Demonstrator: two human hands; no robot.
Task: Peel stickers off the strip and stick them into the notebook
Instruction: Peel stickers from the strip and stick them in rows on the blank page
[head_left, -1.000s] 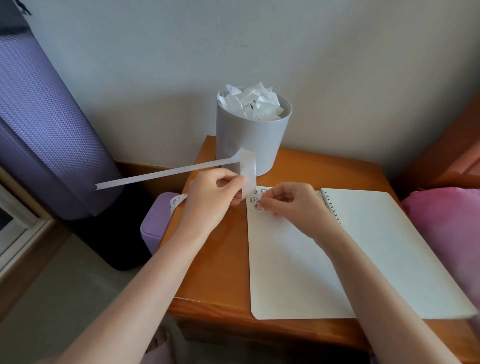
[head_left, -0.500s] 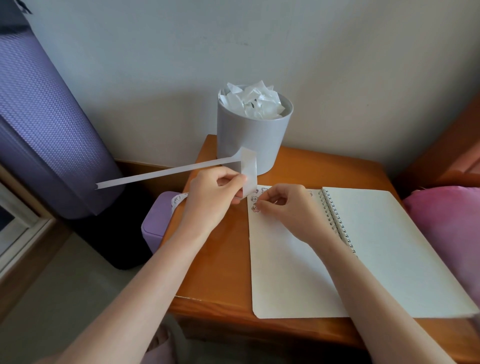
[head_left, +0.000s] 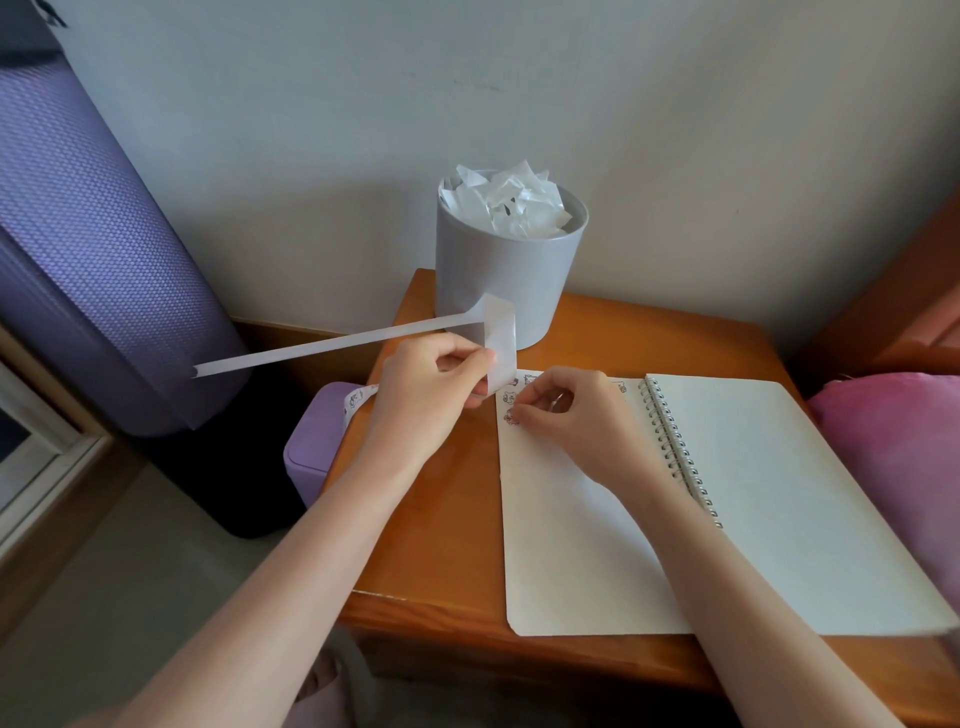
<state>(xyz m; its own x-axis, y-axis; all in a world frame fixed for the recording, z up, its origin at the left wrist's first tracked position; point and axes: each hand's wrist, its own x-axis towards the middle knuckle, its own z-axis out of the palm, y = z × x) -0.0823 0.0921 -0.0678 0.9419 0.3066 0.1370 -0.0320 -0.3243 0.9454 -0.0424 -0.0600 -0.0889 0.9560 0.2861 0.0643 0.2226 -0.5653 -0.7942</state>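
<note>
An open spiral notebook (head_left: 582, 545) lies on the wooden table. A few small stickers (head_left: 510, 398) sit at the top left corner of its left page. My left hand (head_left: 426, 400) pinches the white sticker strip (head_left: 332, 344) just left of the notebook; the strip's bare backing sticks out far to the left and folds back by my fingers. My right hand (head_left: 566, 415) has its fingers curled, with the fingertips down on a small sticker (head_left: 511, 415) on the page's left margin.
A grey bin (head_left: 506, 280) full of crumpled white backing paper stands at the table's back. A purple box (head_left: 317, 447) with strip coming out of it sits off the table's left edge. A purple rolled mat (head_left: 93, 249) stands left, pink fabric (head_left: 898, 467) right.
The view has shifted slightly, and my right hand has moved a little left and down on the page, uncovering more of the spiral binding. My left hand and the strip have stayed put.
</note>
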